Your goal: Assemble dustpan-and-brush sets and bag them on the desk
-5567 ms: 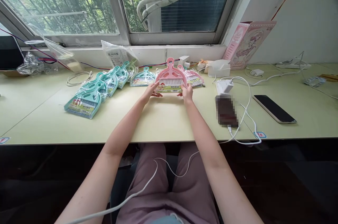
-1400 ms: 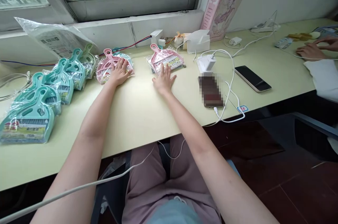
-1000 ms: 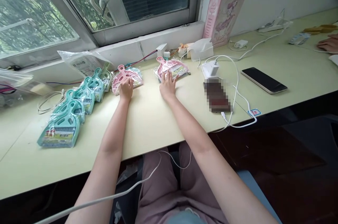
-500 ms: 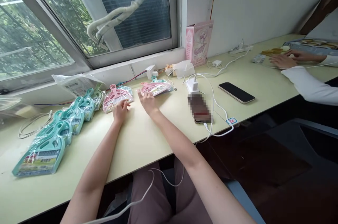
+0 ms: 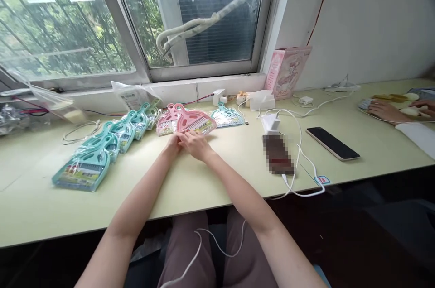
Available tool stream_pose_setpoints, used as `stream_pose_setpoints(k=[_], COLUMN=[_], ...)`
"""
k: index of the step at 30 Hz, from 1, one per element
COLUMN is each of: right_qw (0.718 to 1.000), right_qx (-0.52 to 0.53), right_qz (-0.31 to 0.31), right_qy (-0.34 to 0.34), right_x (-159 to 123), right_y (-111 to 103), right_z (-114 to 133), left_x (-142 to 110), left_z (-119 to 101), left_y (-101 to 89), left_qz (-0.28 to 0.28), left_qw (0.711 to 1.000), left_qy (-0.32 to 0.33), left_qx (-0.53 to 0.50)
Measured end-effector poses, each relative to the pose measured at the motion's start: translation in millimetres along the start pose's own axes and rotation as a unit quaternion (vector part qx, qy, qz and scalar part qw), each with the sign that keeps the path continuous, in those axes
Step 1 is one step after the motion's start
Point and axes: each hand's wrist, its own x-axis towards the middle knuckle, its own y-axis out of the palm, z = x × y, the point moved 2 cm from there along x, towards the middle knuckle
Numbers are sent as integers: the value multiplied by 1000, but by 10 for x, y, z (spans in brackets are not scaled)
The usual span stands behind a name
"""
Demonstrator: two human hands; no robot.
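The front pink dustpan set (image 5: 195, 120) has just come left off the teal set (image 5: 228, 117) and now overlaps the other pink set (image 5: 166, 121) on the table (image 5: 27, 206); that seems to bring the pinks together. The right hand (image 5: 196, 144) curls at the front set's lower edge, against the left hand (image 5: 174, 142); whether either grips, I can't tell.
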Motion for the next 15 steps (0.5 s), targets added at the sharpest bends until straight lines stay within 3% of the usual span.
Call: stream_pose_setpoints(k=[4,9,15], right_qw=[997,992,991], right_qx=[-17,-8,-22], right_qz=[34,79,69], right_qy=[64,102,116], right_x=[-49,-80,-73], right_y=[46,103,109], right_z=[-176,-269,-287], left_x=[14,45,74], left_z=[51,82,117], left_y=[90,100,80], left_qz=[13,8,11], left_qw=[995,992,984], left_qy=[-56,-52,-71], left_qx=[-76,-113,-161])
